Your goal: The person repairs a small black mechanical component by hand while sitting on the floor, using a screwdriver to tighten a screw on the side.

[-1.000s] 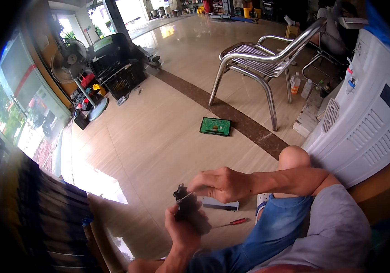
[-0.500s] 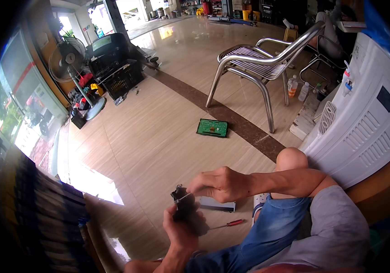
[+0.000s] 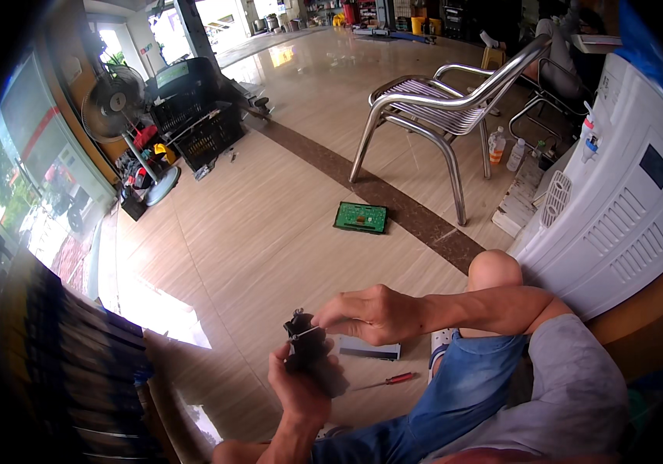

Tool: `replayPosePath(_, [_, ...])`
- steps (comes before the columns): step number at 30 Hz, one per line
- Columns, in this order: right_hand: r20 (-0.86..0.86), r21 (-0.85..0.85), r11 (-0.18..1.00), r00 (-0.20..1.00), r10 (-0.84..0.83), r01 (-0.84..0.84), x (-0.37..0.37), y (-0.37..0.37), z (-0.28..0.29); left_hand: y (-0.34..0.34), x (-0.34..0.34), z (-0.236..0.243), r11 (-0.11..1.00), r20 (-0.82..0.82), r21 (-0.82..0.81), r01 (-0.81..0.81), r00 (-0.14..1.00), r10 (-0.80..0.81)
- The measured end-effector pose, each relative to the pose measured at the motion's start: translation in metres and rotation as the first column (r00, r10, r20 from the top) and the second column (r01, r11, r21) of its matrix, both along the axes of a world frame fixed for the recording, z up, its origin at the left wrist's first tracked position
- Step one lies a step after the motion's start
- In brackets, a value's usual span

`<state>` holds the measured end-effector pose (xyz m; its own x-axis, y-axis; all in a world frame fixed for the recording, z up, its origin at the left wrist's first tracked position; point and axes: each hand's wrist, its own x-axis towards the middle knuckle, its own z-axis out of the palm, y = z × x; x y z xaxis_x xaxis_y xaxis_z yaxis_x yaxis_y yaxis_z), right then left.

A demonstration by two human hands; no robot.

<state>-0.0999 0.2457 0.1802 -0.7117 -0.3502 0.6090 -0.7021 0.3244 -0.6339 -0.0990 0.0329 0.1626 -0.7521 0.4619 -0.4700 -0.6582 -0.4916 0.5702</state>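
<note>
In my left hand (image 3: 297, 384) is a black, boxy plastic part (image 3: 310, 348), fingers wrapped round its lower end, with a small metal piece sticking up at its top. My right hand (image 3: 370, 313) is closed in a pinch right beside the part's upper edge. From its fingertips a thin, pale metal rod (image 3: 306, 334) runs across the part's face; what kind of rod it is, I cannot make out. Below the hands, a screwdriver (image 3: 393, 380) with a red handle lies on the floor. A flat grey-and-white panel (image 3: 370, 348) lies partly hidden behind my right hand.
A green circuit board (image 3: 361, 217) in a dark frame lies on the tiled floor ahead. Beyond it stands a metal chair (image 3: 439, 116). At right is a white water dispenser (image 3: 617, 193); at left, a standing fan (image 3: 119, 104) and black crates (image 3: 206, 139). Another person sits far right.
My left hand has shifted slightly left and up with the black part, and the part has turned a little. The pale rod shows more plainly. My right hand has barely moved.
</note>
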Motion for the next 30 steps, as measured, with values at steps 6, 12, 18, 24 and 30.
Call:
replayPosePath(6, [0.058, -0.019, 0.999, 0.997, -0.042, 0.044, 0.001, -0.001, 0.012, -0.011, -0.005, 0.006, 0.988, 0.003, 0.123, -0.095, 0.995, 0.096])
replayPosePath(12, [0.125, -0.053, 0.997, 0.991, -0.056, 0.063, 0.003, 0.007, 0.020, -0.009, -0.014, 0.008, 0.976, -0.023, 0.190, -0.105, 0.994, 0.111])
replayPosePath(18, [0.085, -0.085, 0.996, 0.996, -0.020, 0.027, 0.008, 0.003, 0.024, -0.010, -0.007, 0.010, 0.964, 0.044, 0.249, -0.096, 0.995, 0.087])
replayPosePath(24, [0.096, -0.079, 0.997, 0.995, -0.012, 0.020, 0.006, 0.001, 0.026, -0.012, -0.006, 0.008, 0.964, 0.063, 0.232, -0.129, 0.991, 0.117])
replayPosePath(30, [0.083, -0.036, 0.998, 0.995, -0.047, 0.050, 0.005, 0.006, 0.027, -0.006, -0.006, 0.013, 0.967, 0.044, 0.216, -0.132, 0.991, 0.126])
